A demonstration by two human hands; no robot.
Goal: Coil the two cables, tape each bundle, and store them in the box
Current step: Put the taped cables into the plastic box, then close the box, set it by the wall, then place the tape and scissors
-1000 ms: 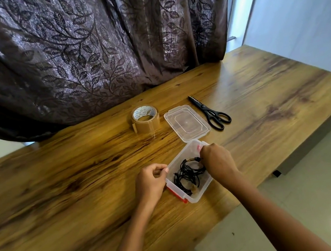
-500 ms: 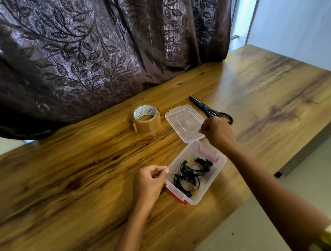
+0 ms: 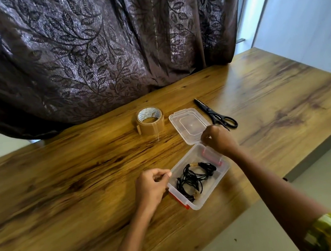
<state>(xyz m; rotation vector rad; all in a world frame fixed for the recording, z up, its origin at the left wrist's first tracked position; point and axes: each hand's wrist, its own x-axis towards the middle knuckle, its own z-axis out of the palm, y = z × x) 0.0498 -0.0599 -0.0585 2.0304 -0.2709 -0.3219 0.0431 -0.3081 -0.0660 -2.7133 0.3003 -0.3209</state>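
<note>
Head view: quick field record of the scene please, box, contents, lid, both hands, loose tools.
box: clear plastic box, open, red latches, near the table's front edge
contents: coiled black cables with tan tape, inside box
lid: clear lid flat on table, behind box
left hand: left hand at box's left end
right hand: right hand at lid's near corner
tools: tape roll left of lid; scissors right of lid

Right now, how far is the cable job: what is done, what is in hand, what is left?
Done: black coiled cables with tape lie inside the clear box. In hand: left hand steadies the box; right hand is at the lid. Left: closing the box.
</note>
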